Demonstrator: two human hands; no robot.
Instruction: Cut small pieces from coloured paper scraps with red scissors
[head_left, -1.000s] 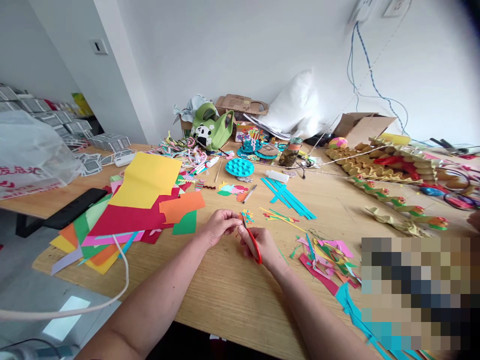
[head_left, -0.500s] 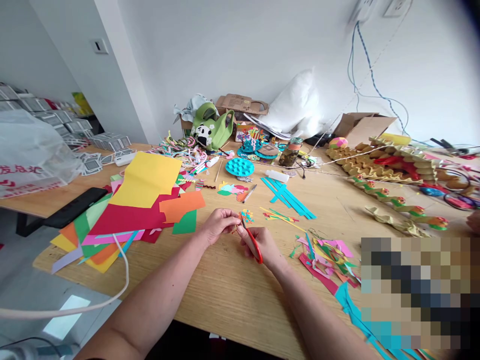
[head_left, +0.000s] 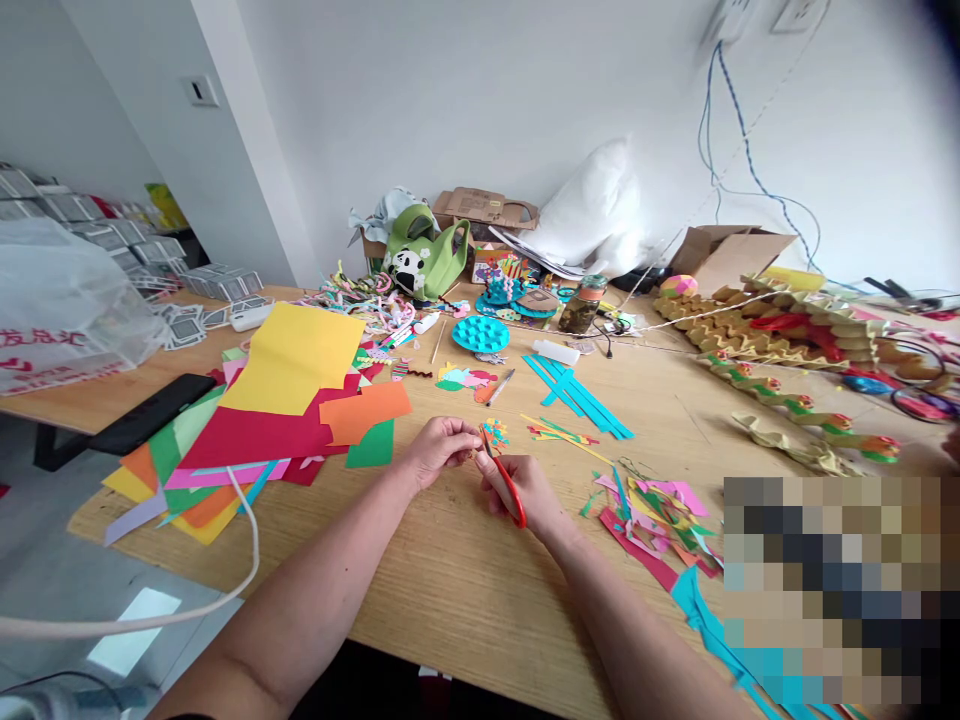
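Red-handled scissors are in my right hand, with their blades pointing up and left toward my other hand. My left hand is pinched at the blade tips; a tiny orange-red bit shows under its fingers, too small to make out. Just beyond the tips lies a little pile of small coloured paper bits. Thin yellow, green and red strips rest to the right of it. Further back are blue strips and a pen.
Coloured paper sheets are stacked at left, beside a black phone-like slab. Paper scraps lie at right. A blue round plate, a glass jar and egg cartons stand further back.
The view has shifted very slightly. Both hands stay in nearly the same place, and the scissor blades look a little closer together.
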